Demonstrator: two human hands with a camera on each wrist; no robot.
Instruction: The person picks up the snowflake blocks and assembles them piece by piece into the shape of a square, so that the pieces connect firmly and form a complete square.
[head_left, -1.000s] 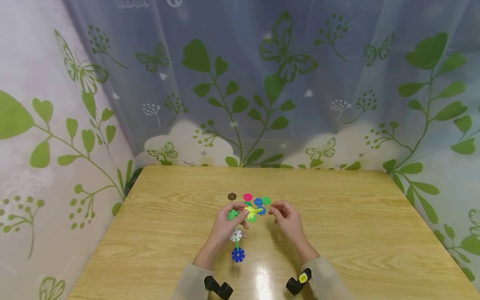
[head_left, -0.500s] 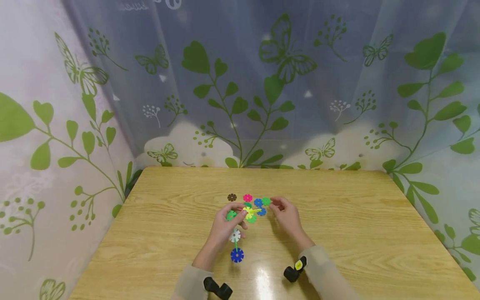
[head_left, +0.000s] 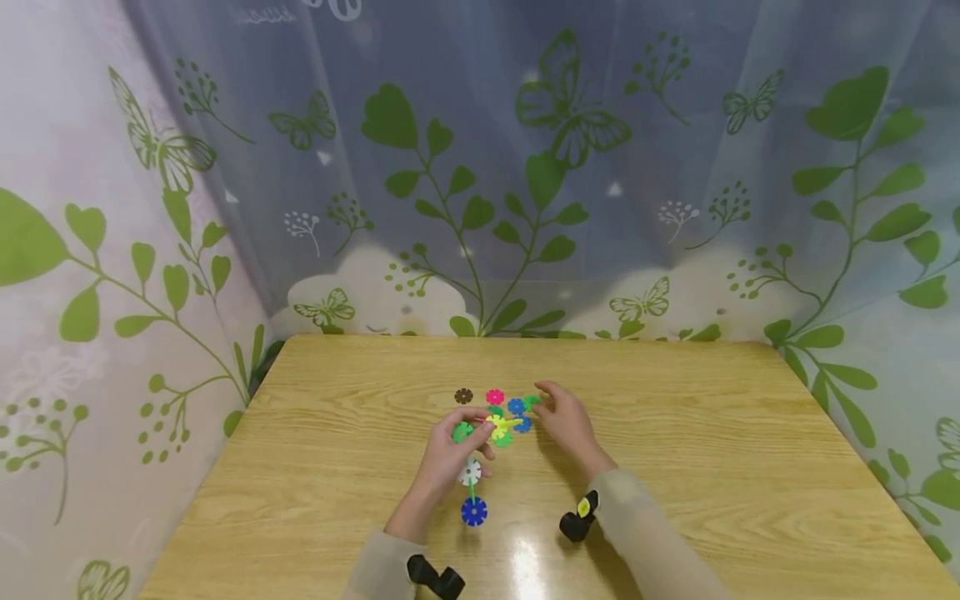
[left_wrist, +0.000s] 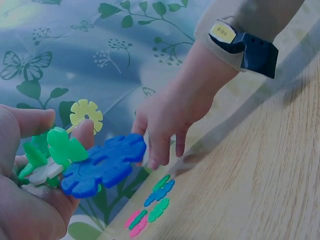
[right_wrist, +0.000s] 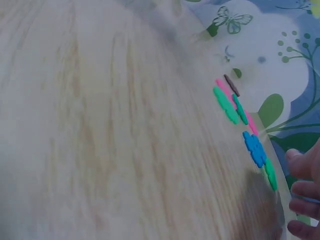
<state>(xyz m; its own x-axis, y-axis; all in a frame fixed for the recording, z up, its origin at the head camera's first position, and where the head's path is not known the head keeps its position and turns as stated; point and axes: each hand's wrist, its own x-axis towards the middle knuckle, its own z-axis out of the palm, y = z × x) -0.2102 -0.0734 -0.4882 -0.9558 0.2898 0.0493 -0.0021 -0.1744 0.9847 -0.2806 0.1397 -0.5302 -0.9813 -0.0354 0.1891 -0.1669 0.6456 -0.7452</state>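
Note:
My left hand (head_left: 450,446) pinches a joined cluster of notched plastic snowflake discs between thumb and fingers. In it are a yellow disc (head_left: 497,427), a green disc (head_left: 462,432), a white disc (head_left: 470,472) and a dark blue disc (head_left: 474,512), the last hanging lowest toward me. The left wrist view shows this blue disc (left_wrist: 95,170) close up. My right hand (head_left: 567,423) reaches down at the loose green disc (head_left: 530,402), fingertips overlapping its edge in the head view; thumb and fingers stand apart. In the right wrist view the right fingers (right_wrist: 305,192) hang beside that green disc (right_wrist: 270,175).
Loose discs lie flat in a small group on the wooden table (head_left: 712,467): a brown disc (head_left: 463,396), a pink disc (head_left: 495,397), a blue disc (head_left: 516,406) and several others partly behind the left hand. A printed curtain (head_left: 480,167) stands at the table's back edge.
My right hand has moved forward and left to the green disc, and its thumb and fingers have spread. The left hand and its cluster have hardly moved.

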